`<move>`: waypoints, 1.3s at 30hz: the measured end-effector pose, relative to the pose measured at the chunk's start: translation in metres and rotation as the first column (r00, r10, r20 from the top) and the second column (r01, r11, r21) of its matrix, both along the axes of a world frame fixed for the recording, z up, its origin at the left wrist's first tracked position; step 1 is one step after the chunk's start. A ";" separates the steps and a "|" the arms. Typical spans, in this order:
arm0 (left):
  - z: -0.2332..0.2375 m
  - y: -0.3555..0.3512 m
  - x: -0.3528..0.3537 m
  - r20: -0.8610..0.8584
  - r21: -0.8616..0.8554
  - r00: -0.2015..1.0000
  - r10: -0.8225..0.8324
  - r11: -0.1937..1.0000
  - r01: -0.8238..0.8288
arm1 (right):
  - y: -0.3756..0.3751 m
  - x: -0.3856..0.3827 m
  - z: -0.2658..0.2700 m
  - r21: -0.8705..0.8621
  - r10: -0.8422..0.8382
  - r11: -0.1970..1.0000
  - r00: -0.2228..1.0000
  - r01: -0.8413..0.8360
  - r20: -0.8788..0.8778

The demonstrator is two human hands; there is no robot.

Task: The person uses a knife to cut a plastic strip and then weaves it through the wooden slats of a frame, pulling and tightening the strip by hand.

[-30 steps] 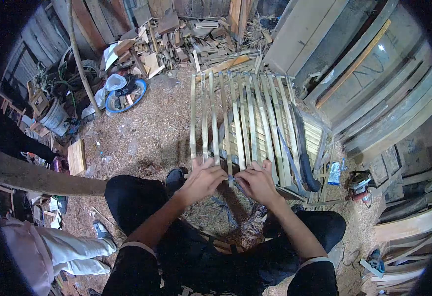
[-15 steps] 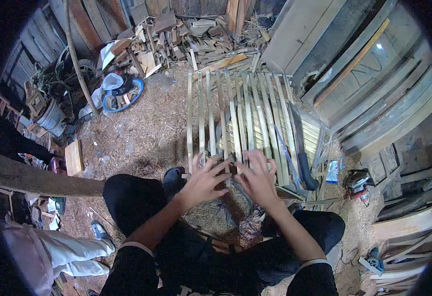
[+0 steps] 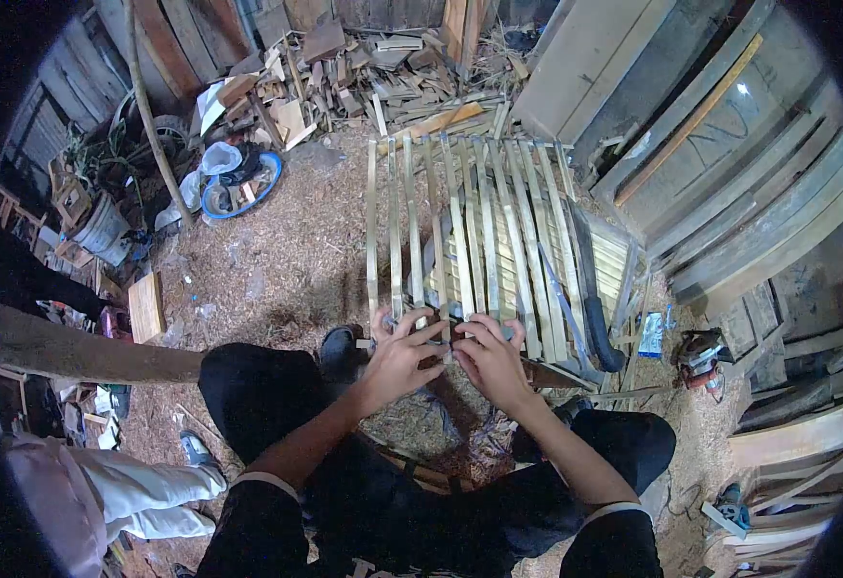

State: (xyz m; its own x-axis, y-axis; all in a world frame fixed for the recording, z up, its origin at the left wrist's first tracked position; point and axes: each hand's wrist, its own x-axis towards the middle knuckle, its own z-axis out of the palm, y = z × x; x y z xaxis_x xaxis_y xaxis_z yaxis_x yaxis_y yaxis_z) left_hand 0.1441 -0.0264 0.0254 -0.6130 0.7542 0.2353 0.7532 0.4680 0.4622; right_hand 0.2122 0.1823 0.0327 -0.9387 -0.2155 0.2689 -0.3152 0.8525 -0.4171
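A row of long, narrow wooden slats (image 3: pixel 465 222) runs away from me, their near ends by my hands. My left hand (image 3: pixel 399 361) has its fingers curled over the near ends of the left slats. Just beside it, my right hand (image 3: pixel 489 358) curls its fingers onto the ends of the middle slats. Both thumbs point inward, with a small gap between the hands. The fingertips are partly hidden among the slat ends. Beneath the slats on the right lies a stack of pale wood strips (image 3: pixel 605 260).
A dark curved bar (image 3: pixel 592 308) lies along the slats' right side. Wood scraps (image 3: pixel 344 77) are heaped at the back, near a blue basin (image 3: pixel 265 183). A power tool (image 3: pixel 701 361) sits at right. Another person's legs (image 3: pixel 142 486) are at lower left, below a wooden beam (image 3: pixel 84 347).
My right hand has moved slightly left and down, and its fingers have curled more onto the slat ends. My left hand has shifted slightly, with its fingers bent over the slats.
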 end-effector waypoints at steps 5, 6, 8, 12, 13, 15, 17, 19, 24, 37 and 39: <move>0.004 0.002 -0.007 0.012 0.069 0.997 0.073 0.995 -0.074 | 0.003 -0.003 0.012 -0.091 -0.004 0.996 0.999 0.008 0.040; 0.003 0.001 -0.009 -0.034 0.042 0.995 0.093 0.995 -0.091 | 0.003 -0.004 0.011 -0.085 -0.005 0.996 1.000 0.006 0.014; 0.000 0.002 -0.012 -0.067 0.042 0.995 0.079 0.996 -0.077 | 0.002 -0.006 0.009 -0.081 -0.004 0.997 1.000 0.002 -0.014; 0.001 0.005 -0.014 -0.085 0.052 0.995 0.060 0.997 -0.056 | 0.003 -0.009 0.008 -0.039 0.006 0.999 1.000 -0.007 -0.027; 0.001 0.005 -0.015 -0.096 0.052 0.994 0.054 0.997 -0.049 | 0.003 -0.010 0.008 -0.033 0.004 0.999 0.999 -0.006 -0.040; 0.003 0.007 -0.016 -0.100 0.044 0.994 0.053 0.998 -0.049 | 0.006 -0.012 0.008 -0.039 0.008 0.999 1.000 -0.009 -0.012; 0.003 0.007 -0.016 -0.100 0.036 0.994 0.052 0.998 -0.049 | 0.007 -0.012 0.006 -0.047 0.013 0.999 1.000 -0.012 0.020; 0.001 0.008 -0.016 -0.101 0.017 0.994 0.045 0.999 -0.044 | 0.008 -0.011 0.002 -0.039 0.022 0.999 1.000 -0.021 0.022; -0.002 0.010 -0.014 -0.088 0.023 0.995 0.049 0.999 -0.047 | 0.008 -0.010 0.000 -0.043 0.021 0.999 1.000 -0.020 0.019; 0.004 0.003 -0.012 -0.175 0.071 0.984 0.040 0.997 -0.027 | 0.008 -0.012 0.010 -0.054 0.031 0.998 0.999 -0.033 -0.045; 0.002 0.002 -0.010 -0.149 0.057 0.988 0.046 0.998 -0.038 | 0.008 -0.012 0.009 -0.070 0.018 0.997 0.999 -0.020 -0.037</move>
